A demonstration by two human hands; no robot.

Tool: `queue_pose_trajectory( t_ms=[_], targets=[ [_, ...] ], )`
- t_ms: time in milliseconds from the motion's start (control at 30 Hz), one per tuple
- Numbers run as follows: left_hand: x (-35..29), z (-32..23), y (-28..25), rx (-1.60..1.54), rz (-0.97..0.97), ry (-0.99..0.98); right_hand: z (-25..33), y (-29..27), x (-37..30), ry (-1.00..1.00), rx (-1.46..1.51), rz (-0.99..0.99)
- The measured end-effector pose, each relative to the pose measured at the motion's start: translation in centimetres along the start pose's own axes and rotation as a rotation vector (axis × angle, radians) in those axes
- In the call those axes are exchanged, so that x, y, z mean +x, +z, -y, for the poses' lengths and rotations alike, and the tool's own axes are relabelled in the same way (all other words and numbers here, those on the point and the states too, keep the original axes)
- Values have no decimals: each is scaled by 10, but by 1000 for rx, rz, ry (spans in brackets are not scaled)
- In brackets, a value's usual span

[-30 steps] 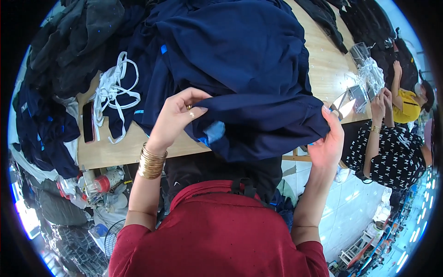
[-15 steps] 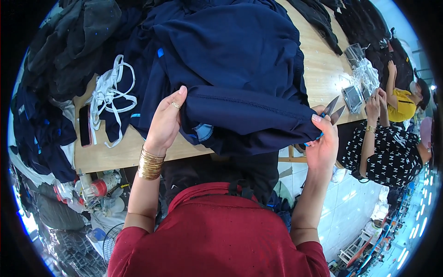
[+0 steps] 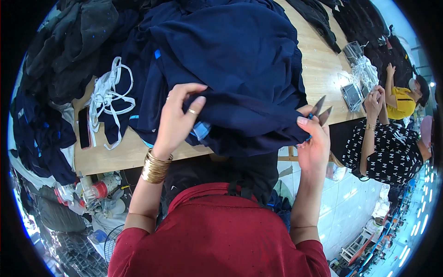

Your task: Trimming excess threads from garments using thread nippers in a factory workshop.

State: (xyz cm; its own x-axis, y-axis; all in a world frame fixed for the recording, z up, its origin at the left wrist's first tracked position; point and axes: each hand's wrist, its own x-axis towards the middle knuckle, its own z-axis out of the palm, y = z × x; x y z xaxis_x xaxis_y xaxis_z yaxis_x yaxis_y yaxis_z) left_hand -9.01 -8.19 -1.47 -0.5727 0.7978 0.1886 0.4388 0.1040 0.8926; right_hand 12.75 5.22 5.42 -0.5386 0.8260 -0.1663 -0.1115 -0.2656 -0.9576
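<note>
A navy blue garment [image 3: 249, 111] lies bunched across the table's near edge, one tube-like part of it stretched between my hands. My left hand [image 3: 177, 117] grips this part at its left end, thumb and fingers closed over the cloth. A light blue label or patch [image 3: 201, 130] shows just below that thumb. At the other end, my right hand [image 3: 314, 138] pinches the cloth and also holds a pair of thread snips [image 3: 319, 111]. Their two pointed blades stick up apart past the fingers; the blue handle is mostly hidden in the hand.
White cords [image 3: 110, 99] and a phone [image 3: 84, 128] lie on the wooden table [image 3: 115, 159] at left, near heaped dark clothes [image 3: 69, 51]. Clear plastic boxes [image 3: 353, 98] sit at right. Beyond them are a person in a black patterned shirt [image 3: 380, 150] and another in yellow [image 3: 400, 104].
My left hand has turned, its fingers now folding over the cloth edge. My right hand has come slightly left with the snips, and the stretched cloth has slackened and rolled.
</note>
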Motion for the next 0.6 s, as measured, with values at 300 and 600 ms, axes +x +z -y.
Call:
queue_pose_trajectory(
  t_ms=[300, 600],
  targets=[
    [3, -47, 28, -521, 503, 84, -10, 24, -1, 68, -124, 197],
    [-3, -48, 15, -605, 343, -138, -17, 46, 7, -542, -627, 90]
  ],
)
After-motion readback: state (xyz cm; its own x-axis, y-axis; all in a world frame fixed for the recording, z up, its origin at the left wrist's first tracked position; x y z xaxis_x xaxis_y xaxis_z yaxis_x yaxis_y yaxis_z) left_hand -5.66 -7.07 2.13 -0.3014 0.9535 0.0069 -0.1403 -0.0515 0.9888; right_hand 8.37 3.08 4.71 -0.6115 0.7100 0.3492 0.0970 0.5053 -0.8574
